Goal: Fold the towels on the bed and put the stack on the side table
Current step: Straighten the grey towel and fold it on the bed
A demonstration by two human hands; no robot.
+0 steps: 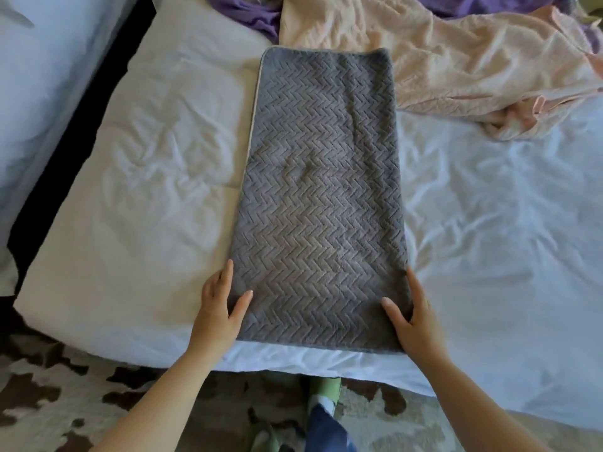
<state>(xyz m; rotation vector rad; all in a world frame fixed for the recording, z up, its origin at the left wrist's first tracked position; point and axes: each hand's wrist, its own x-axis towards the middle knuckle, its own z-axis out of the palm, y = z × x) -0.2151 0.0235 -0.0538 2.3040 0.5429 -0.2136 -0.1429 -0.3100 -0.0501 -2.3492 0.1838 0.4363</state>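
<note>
White bed [489, 223] under grey towel [319, 190]

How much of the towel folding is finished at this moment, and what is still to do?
Done: the grey towel lies flat on the bed as a long narrow strip, seemingly folded once lengthwise. In hand: the left hand and right hand rest at its near corners, thumbs on top. Left: folding it shorter, then the crumpled pink towel and purple cloth. No stack or side table is in view.

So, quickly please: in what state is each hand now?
Left hand: open, thumb on the grey towel, fingers straight along its edge.
Right hand: open, same at the other edge.
</note>
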